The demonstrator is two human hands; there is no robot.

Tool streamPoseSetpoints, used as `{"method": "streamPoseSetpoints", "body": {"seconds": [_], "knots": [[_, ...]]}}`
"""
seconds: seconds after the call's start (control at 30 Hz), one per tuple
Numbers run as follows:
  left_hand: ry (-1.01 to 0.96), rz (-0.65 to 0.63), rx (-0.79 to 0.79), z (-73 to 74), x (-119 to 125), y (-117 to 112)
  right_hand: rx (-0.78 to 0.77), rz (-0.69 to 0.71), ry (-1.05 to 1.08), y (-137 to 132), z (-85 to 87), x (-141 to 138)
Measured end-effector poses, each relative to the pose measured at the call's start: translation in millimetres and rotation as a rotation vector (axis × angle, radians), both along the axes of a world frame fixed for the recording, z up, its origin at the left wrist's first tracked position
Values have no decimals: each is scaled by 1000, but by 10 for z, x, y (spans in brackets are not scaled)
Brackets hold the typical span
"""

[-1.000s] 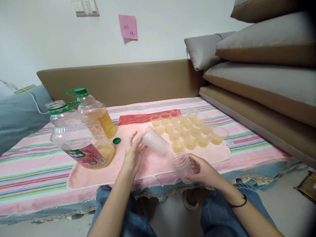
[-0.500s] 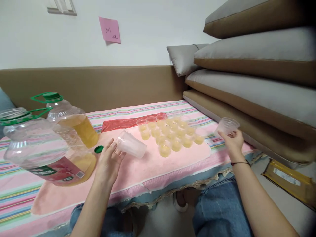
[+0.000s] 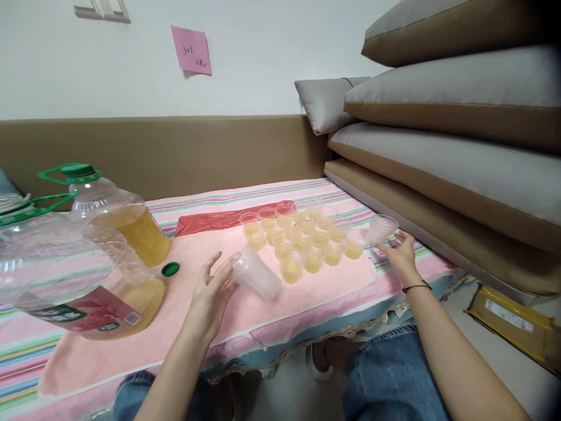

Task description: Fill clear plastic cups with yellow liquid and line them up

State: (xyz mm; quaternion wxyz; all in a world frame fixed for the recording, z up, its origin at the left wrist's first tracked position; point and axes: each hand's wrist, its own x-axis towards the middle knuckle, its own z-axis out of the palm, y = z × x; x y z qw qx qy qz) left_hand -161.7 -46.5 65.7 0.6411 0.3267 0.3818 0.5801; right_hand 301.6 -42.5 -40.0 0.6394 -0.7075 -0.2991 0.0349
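Observation:
My left hand (image 3: 211,292) holds a stack of clear plastic cups (image 3: 256,273) lying on its side over the pink cloth (image 3: 228,298), fingers loosely round its open end. My right hand (image 3: 400,252) grips a single empty clear cup (image 3: 380,228) at the right end of a cluster of several small cups filled with yellow liquid (image 3: 302,240). The empty cup is tilted and sits just above the striped cover.
Two large clear jugs with green handles stand at the left: the near jug (image 3: 74,275) is open, the far jug (image 3: 116,213) capped. A green cap (image 3: 170,269) lies by them. A red plastic bag (image 3: 210,220) lies behind the cups. Stacked cushions (image 3: 447,128) fill the right.
A second ago both hands held the cup stack together. My right hand pulled one cup off, swung right, and now lowers it beside the filled cups. The left hand keeps the stack.

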Motion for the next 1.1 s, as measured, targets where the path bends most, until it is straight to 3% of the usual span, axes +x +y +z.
{"method": "streamPoseSetpoints", "body": {"seconds": [0.1, 0.17, 0.23, 0.3, 0.37, 0.43, 0.53, 0.7, 0.8, 0.9, 1.0, 1.1], "knots": [[49, -69, 2, -37, 86, -53, 153, -15, -73, -241, 317, -286], [85, -109, 7, -56, 154, -97, 260, 77, -137, -396, 540, -694], [115, -139, 11, -69, 221, -147, 318, 354, -166, -530, 706, -1220], [136, -170, 19, -78, 279, -196, 229, 759, -135, -639, 785, -1749], [133, -202, 21, -85, 316, -238, 94, 1050, -136, -720, 786, -2169], [115, -221, 4, -93, 331, -266, 61, 1130, -213, -773, 742, -2426], [101, -229, -15, -107, 328, -285, 84, 1080, -292, -803, 679, -2554], [103, -182, 0, -87, 295, -271, 85, 1076, -323, -799, 665, -2533], [26, -86, 41, -12, 204, -211, 89, 1059, -346, -800, 662, -2496], [-33, 89, 121, 83, 29, -110, 120, 979, -296, -759, 665, -2305], [63, 253, 189, 127, -142, -19, 278, 724, -200, -648, 684, -1844], [237, 263, 183, 82, -199, 19, 409, 275, -236, -527, 657, -1203]]}}
